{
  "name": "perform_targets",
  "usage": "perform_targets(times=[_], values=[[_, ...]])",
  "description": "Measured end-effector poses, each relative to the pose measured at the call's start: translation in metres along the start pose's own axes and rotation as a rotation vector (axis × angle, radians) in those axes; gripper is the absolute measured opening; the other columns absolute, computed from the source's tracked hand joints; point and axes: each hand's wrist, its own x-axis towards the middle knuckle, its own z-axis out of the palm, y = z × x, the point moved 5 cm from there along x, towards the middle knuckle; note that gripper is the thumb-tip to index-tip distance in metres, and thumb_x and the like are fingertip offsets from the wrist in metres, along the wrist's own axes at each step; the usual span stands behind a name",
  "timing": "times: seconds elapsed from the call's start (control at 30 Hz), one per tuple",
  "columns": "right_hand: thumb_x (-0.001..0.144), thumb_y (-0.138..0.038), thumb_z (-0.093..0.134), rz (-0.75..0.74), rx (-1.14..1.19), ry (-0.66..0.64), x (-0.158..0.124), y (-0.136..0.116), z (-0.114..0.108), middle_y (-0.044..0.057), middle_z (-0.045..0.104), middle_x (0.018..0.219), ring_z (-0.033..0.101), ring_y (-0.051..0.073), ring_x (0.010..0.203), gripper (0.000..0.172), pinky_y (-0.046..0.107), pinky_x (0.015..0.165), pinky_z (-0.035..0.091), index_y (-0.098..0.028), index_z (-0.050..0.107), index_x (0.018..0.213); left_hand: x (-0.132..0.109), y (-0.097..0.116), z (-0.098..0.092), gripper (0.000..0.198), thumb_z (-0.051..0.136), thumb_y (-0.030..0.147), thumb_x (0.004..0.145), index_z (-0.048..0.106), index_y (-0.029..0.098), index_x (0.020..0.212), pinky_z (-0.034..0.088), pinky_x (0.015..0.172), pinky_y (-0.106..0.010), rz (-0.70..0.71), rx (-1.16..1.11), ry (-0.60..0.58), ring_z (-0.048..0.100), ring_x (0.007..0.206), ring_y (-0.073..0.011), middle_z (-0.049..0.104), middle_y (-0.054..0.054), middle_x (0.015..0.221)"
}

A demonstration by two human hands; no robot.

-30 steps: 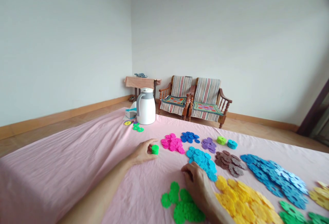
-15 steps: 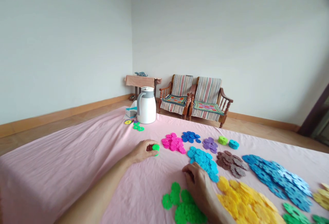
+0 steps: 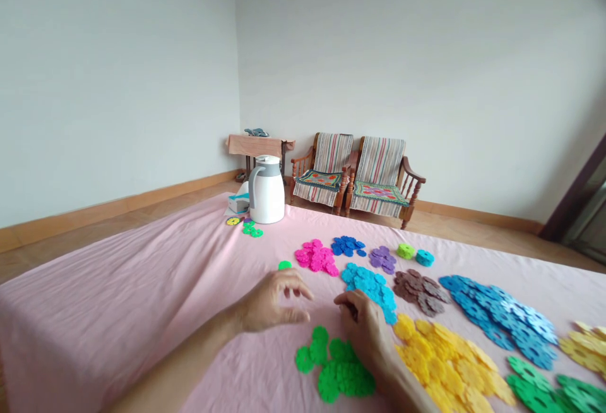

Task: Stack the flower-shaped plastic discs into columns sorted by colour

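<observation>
While the left hand (image 3: pixel 272 305) hovers just over the pink cloth (image 3: pixel 142 299) in the head view, its fingers are spread and loosely bent, and it has hold of nothing. At twelve o'clock from it, near but apart, a small green stack (image 3: pixel 285 265) of flower-shaped discs stands on the cloth. The right hand (image 3: pixel 364 334) rests at three o'clock of the left, well curled, with thumb and fingertips drawn together. Whether a piece sits between them cannot be told. Its heel lies against the green pile (image 3: pixel 334 369), which spreads at six o'clock of both hands.

A yellow pile (image 3: pixel 440 362) lies at four o'clock of the right hand, touching the wrist's side. A cyan pile (image 3: pixel 372 283) sits at twelve o'clock of that hand, just beside the knuckles. Farther out at twelve lie a pink pile (image 3: pixel 316 256), a dark blue pile (image 3: pixel 348 245) and a purple pile (image 3: pixel 382 257). A brown pile (image 3: pixel 421 287) and a long blue pile (image 3: pixel 497 318) lie at two o'clock.

A white jug (image 3: pixel 266 198) stands upright at the cloth's far edge, at eleven o'clock of the left hand. Two wooden armchairs (image 3: pixel 350 176) stand against the wall behind it.
</observation>
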Motion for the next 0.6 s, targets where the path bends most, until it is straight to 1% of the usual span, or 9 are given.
perform_targets(times=[0.03, 0.1, 0.13, 0.17, 0.23, 0.3, 0.43, 0.53, 0.6], values=[[0.076, -0.018, 0.043, 0.021, 0.007, 0.037, 0.002, 0.001, -0.004, 0.004, 0.064, 0.075, 0.058, 0.015, 0.066, 0.025, 0.026, 0.062, 0.041, -0.018, 0.068, 0.08, -0.004, 0.013, 0.011, 0.045, 0.068, 0.055, 0.071, 0.067, 0.022, 0.102, 0.046, 0.076, -0.029, 0.026, 0.019, -0.095, 0.056, 0.085, -0.0196, 0.061, -0.006, 0.095], [0.077, -0.022, 0.043, 0.057, 0.026, 0.12, 0.006, 0.004, -0.013, 0.004, 0.064, 0.075, 0.056, 0.015, 0.062, 0.026, 0.027, 0.061, 0.04, -0.018, 0.068, 0.081, -0.013, 0.034, 0.029, 0.06, 0.07, 0.059, 0.066, 0.061, 0.026, 0.116, 0.044, 0.087, -0.035, 0.058, 0.072, -0.175, 0.053, 0.1, -0.0245, 0.057, -0.008, 0.111], [0.077, -0.025, 0.043, 0.071, 0.041, 0.159, 0.007, 0.006, -0.018, 0.004, 0.064, 0.075, 0.055, 0.016, 0.061, 0.027, 0.027, 0.061, 0.04, -0.018, 0.069, 0.082, -0.016, 0.041, 0.037, 0.066, 0.07, 0.06, 0.065, 0.058, 0.028, 0.121, 0.041, 0.093, -0.04, 0.073, 0.11, -0.204, 0.05, 0.107, -0.0277, 0.054, -0.009, 0.119], [0.078, -0.028, 0.043, 0.083, 0.06, 0.193, 0.009, 0.007, -0.023, 0.005, 0.064, 0.075, 0.055, 0.016, 0.06, 0.028, 0.028, 0.06, 0.04, -0.017, 0.069, 0.083, -0.019, 0.048, 0.044, 0.069, 0.068, 0.061, 0.067, 0.053, 0.03, 0.127, 0.036, 0.098, -0.044, 0.093, 0.15, -0.247, 0.045, 0.114, -0.0306, 0.05, -0.009, 0.127], [0.079, -0.032, 0.043, 0.102, 0.094, 0.246, 0.011, 0.01, -0.031, 0.004, 0.063, 0.073, 0.053, 0.015, 0.059, 0.03, 0.028, 0.059, 0.04, -0.017, 0.068, 0.084, -0.022, 0.055, 0.057, 0.07, 0.063, 0.061, 0.072, 0.045, 0.032, 0.134, 0.029, 0.103, -0.049, 0.146, 0.207, -0.318, 0.038, 0.123, -0.0335, 0.042, -0.009, 0.137], [0.079, -0.034, 0.044, 0.117, 0.113, 0.282, 0.012, 0.013, -0.037, 0.005, 0.063, 0.073, 0.052, 0.016, 0.059, 0.031, 0.027, 0.058, 0.039, -0.016, 0.068, 0.084, -0.02, 0.056, 0.067, 0.067, 0.059, 0.059, 0.078, 0.041, 0.031, 0.136, 0.027, 0.103, -0.049, 0.191, 0.254, -0.349, 0.036, 0.124, -0.0333, 0.041, -0.009, 0.138], [0.077, -0.036, 0.045, 0.141, 0.133, 0.301, 0.012, 0.017, -0.04, 0.005, 0.063, 0.072, 0.053, 0.016, 0.059, 0.031, 0.027, 0.057, 0.039, -0.015, 0.068, 0.082, -0.005, 0.043, 0.076, 0.054, 0.056, 0.049, 0.085, 0.042, 0.03, 0.134, 0.032, 0.1, -0.043, 0.184, 0.354, -0.283, 0.043, 0.117, -0.0285, 0.05, -0.008, 0.129], [0.076, -0.035, 0.045, 0.155, 0.137, 0.311, 0.012, 0.017, -0.041, 0.006, 0.063, 0.073, 0.053, 0.015, 0.059, 0.031, 0.027, 0.057, 0.04, -0.015, 0.068, 0.082, 0.008, 0.031, 0.077, 0.043, 0.058, 0.04, 0.086, 0.048, 0.029, 0.127, 0.036, 0.096, -0.039, 0.119, 0.402, -0.204, 0.047, 0.112, -0.0254, 0.055, -0.005, 0.119], [0.076, -0.035, 0.044, 0.157, 0.133, 0.318, 0.012, 0.016, -0.042, 0.006, 0.063, 0.073, 0.052, 0.015, 0.057, 0.032, 0.026, 0.056, 0.039, -0.016, 0.069, 0.081, 0.015, 0.026, 0.075, 0.034, 0.056, 0.032, 0.089, 0.052, 0.027, 0.121, 0.037, 0.094, -0.038, 0.065, 0.421, -0.132, 0.047, 0.111, -0.0246, 0.056, -0.005, 0.116]])
